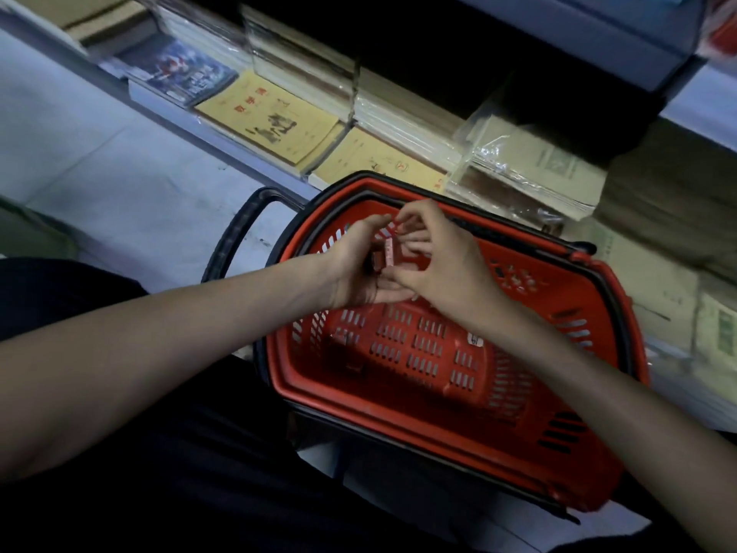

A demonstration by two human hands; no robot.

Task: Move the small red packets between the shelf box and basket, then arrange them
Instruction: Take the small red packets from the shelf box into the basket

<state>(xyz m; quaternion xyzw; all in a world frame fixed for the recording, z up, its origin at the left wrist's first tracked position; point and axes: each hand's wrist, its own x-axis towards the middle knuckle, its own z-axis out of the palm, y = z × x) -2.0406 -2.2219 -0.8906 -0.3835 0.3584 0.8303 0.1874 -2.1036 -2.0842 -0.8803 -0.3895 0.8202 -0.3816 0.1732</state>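
While left grip (pixel 357 269) and right grip (pixel 436 269) pinch the red packets (pixel 389 253) between them over the basket (pixel 379 413), squaring seems underway, next needing steady lowering.

Pale floor (pixel 99 173) at 9 o'clock, red basket (pixel 399 429) standing on it at 5. Low shelf (pixel 167 121) runs 10 to 2: dark-cover books (pixel 187 73) at 10, yellow notebooks (pixel 271 121) at 12, plastic-wrapped paper stacks (pixel 530 165) at 2, all lying flat.

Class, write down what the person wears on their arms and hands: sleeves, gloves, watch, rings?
Both forearms are bare, with no sleeve in view. The left hand and right hand wear no gloves; no watch, bracelet or ring shows, though the light is dim.
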